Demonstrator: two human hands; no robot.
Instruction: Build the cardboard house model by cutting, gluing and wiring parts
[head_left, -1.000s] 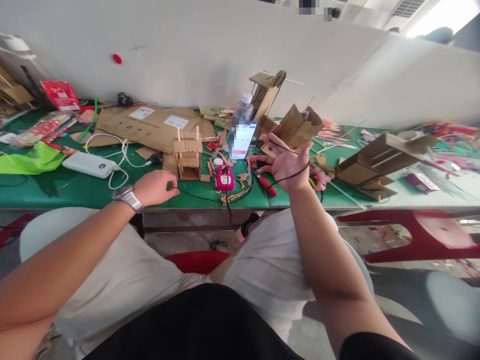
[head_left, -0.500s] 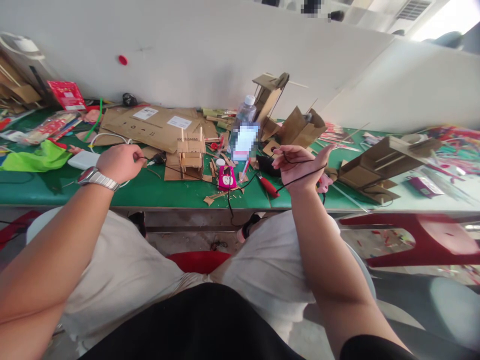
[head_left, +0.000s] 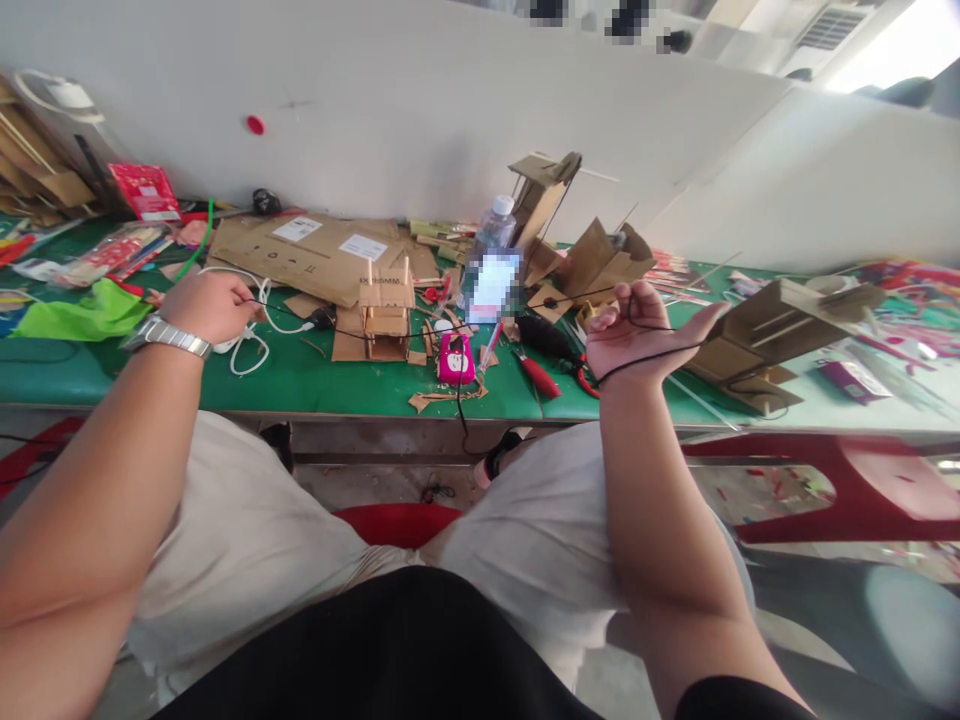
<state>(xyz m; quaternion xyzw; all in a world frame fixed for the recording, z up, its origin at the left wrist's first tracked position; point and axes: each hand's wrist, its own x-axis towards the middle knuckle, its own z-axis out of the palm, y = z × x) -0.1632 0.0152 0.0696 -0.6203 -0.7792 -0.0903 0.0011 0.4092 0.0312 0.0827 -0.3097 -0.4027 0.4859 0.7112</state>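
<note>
The left hand point(head_left: 206, 308) has drawn outward, pinching the black cord point(head_left: 651, 356), now running with less slack to loop around the right hand point(head_left: 626, 350), thumb spread apart

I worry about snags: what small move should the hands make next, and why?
Perhaps raise the left hand slightly: the thin black cord it pinches passes in front of the small brown cardboard frame and could catch there.
</note>
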